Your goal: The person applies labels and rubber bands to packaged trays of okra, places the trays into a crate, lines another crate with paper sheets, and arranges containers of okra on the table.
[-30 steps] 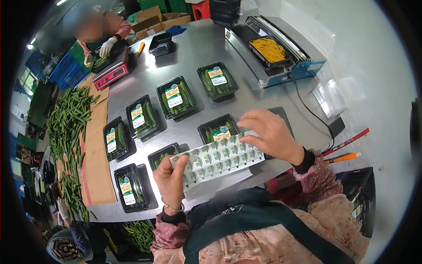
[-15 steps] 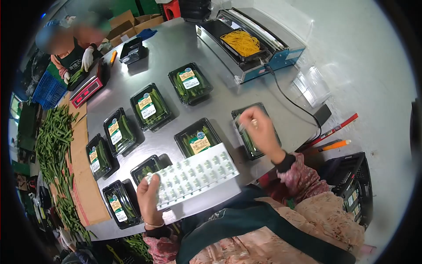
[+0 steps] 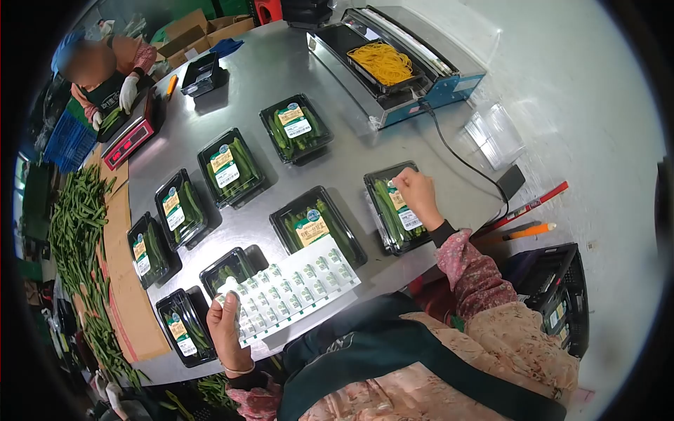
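Observation:
My left hand (image 3: 228, 331) grips the left end of a white sheet of small green-and-white stickers (image 3: 291, 291), thumb on top. The sheet overlaps the lower edges of two black trays of green pods under clear film. My right hand (image 3: 417, 195) is over the upper part of a labelled pack of green pods (image 3: 393, 214) at the table's right side. Its fingers are pinched together at the pack's label (image 3: 404, 209). Whatever they hold is too small or hidden to make out.
More labelled packs (image 3: 296, 128) stand on the metal table (image 3: 281, 70). A film-wrapping machine (image 3: 400, 105) holds a tray of yellow strands (image 3: 381, 63). Loose green pods (image 3: 81, 238) line the left side. A gloved co-worker (image 3: 105, 77) handles pods at a red scale (image 3: 130, 144).
My right hand has come down from above the right-hand pack to its label, and more of that pack shows. My left hand and the sticker sheet have shifted slightly left.

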Motion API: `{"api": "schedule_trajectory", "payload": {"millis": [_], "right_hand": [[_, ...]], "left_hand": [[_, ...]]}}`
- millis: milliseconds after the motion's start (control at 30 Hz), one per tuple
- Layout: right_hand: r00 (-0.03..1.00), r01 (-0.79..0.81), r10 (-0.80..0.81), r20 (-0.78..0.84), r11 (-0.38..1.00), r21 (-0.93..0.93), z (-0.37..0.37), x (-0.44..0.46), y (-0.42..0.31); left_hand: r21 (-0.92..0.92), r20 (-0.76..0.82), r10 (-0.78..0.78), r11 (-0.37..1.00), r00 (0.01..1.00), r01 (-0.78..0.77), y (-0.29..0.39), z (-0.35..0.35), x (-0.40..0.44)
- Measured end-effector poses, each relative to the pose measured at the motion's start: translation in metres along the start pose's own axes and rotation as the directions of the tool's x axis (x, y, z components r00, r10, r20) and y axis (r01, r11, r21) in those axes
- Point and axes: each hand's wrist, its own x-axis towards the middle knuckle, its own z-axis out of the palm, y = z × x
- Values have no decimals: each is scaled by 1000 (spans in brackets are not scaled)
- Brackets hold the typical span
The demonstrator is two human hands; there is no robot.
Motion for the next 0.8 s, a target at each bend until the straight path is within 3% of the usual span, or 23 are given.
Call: {"api": "schedule_trajectory", "payload": {"millis": [100, 200, 300, 333, 433, 533, 800], "right_hand": [[976, 182, -212, -55, 925, -334, 6, -6, -3], [975, 153, -204, -90, 906, -394, -8, -6, -16], [994, 102, -99, 49, 993, -61, -13, -11, -56], [978, -47, 3, 210, 978, 205, -4, -14, -70], [944, 103, -254, 212, 834, 542, 35, -33, -110], [927, -23, -211, 311, 795, 607, 58, -41, -149], [977, 72, -146, 158, 914, 399, 102, -40, -152]], "left_hand": [[-4, -3, 6, 1000, 1000, -6, 7, -1, -6], [27, -58, 68, 997, 996, -66, 14, -18, -14], [114, -33, 95, 989, 995, -91, 21, -46, -25], [163, -30, 87, 983, 996, -81, 25, -49, -29], [277, -10, 87, 957, 996, -80, 36, -45, -41], [323, 33, 101, 940, 994, -107, 40, -44, -49], [243, -14, 107, 965, 994, -101, 32, -65, -61]]}}
